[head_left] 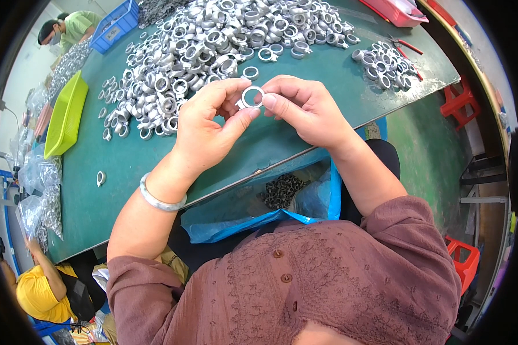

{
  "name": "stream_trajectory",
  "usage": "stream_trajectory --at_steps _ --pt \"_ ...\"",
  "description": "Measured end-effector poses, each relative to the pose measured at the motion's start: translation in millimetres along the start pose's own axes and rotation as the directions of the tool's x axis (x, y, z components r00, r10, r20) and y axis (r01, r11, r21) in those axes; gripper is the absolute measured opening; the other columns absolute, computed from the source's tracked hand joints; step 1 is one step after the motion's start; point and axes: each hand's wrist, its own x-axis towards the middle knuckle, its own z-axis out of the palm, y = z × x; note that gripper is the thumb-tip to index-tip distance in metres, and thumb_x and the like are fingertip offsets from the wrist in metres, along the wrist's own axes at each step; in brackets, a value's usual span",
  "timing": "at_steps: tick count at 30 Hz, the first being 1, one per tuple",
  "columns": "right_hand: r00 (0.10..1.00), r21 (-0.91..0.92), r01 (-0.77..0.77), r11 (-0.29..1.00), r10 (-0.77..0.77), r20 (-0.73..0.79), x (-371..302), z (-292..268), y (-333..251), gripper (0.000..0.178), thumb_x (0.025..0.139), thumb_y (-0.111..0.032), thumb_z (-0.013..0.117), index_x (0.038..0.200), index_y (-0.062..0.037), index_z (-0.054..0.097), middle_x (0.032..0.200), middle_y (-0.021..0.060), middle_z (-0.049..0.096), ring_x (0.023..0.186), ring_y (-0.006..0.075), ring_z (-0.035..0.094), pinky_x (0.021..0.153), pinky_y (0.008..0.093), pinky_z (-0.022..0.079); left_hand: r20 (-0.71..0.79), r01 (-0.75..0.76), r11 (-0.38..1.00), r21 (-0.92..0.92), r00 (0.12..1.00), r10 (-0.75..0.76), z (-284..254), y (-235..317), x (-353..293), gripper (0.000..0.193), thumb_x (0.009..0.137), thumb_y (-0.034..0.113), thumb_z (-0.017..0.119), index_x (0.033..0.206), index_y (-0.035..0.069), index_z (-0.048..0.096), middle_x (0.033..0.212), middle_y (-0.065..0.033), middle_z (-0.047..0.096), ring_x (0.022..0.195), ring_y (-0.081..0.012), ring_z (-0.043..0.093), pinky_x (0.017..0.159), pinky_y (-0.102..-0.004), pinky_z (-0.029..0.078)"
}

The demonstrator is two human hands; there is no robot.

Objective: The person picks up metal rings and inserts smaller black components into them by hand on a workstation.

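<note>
A silver metal ring [243, 98] with a small lug on its side is held upright between my two hands, above the near part of the green table. The fingers and thumb of my left hand [209, 118] pinch its left side, by the lug. On the other side, my right hand [305, 108] has its thumb and fingertips closed on the ring's rim. Just beyond my hands spreads a big heap of similar metal rings [213, 43]. One loose ring [101, 178] lies apart on the left of the table.
A lime-green tray [67, 118] and clear plastic bags [40, 172] line the left side. Right of the heap lie a smaller ring pile [385, 66] and red-handled pliers [410, 46]. A blue bag [213, 232] with dark parts sits below the table edge. Two people work at left.
</note>
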Motion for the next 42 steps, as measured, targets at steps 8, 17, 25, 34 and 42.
stream_trajectory --at_steps 8,17,25,34,42 --pt "0.999 -0.010 -0.049 0.999 0.049 0.002 -0.8 0.3 -0.5 0.014 0.086 -0.012 0.058 0.089 0.0010 0.063 0.068 -0.0032 0.052 0.061 0.0029 0.042 0.053 0.0196 0.036 0.020 0.072 0.996 -0.056 0.997 -0.071 0.2 2.4 -1.1 0.032 0.075 0.001 0.068 0.106 0.001 0.057 0.075 0.0010 0.058 0.061 -0.0027 0.049 0.054 -0.0165 0.041" --pt "0.996 0.050 -0.090 0.995 0.090 0.003 -0.8 2.3 -2.6 0.015 0.086 -0.010 0.057 0.096 0.0008 0.061 0.072 -0.0037 0.055 0.063 0.0025 0.045 0.056 0.0179 0.039 0.018 0.044 0.999 -0.027 0.999 -0.044 -0.9 2.7 -0.3 0.031 0.076 0.000 0.067 0.105 0.001 0.057 0.075 0.0009 0.057 0.061 -0.0028 0.048 0.053 -0.0168 0.040" --pt "0.997 0.035 -0.078 0.996 0.077 0.017 -1.4 1.5 -2.5 0.016 0.086 -0.008 0.055 0.098 0.0011 0.061 0.076 -0.0017 0.057 0.068 0.0038 0.048 0.061 0.0190 0.042 0.023 0.044 0.999 -0.016 0.999 -0.044 0.0 2.4 0.0 0.030 0.075 -0.001 0.067 0.104 0.001 0.058 0.073 0.0011 0.056 0.060 -0.0027 0.048 0.052 -0.0170 0.040" --pt "0.995 0.036 -0.099 0.994 0.099 0.017 -1.5 1.5 -2.3 0.015 0.085 -0.007 0.056 0.098 0.0008 0.061 0.076 -0.0021 0.058 0.067 0.0036 0.048 0.061 0.0186 0.042 0.016 0.079 0.997 -0.015 0.997 -0.079 0.1 5.2 0.0 0.026 0.076 0.001 0.067 0.101 0.001 0.059 0.068 0.0027 0.055 0.058 -0.0020 0.047 0.051 -0.0165 0.039" --pt "0.997 0.061 -0.080 0.995 0.078 0.028 -1.4 0.6 1.2 0.014 0.085 -0.005 0.057 0.097 0.0004 0.061 0.078 -0.0032 0.058 0.068 0.0022 0.047 0.061 0.0179 0.041 0.083 0.223 0.968 -0.114 0.973 -0.215 -2.0 9.3 0.4 0.018 0.082 0.007 0.063 0.099 0.002 0.060 0.068 0.0029 0.056 0.058 -0.0018 0.048 0.052 -0.0163 0.040"
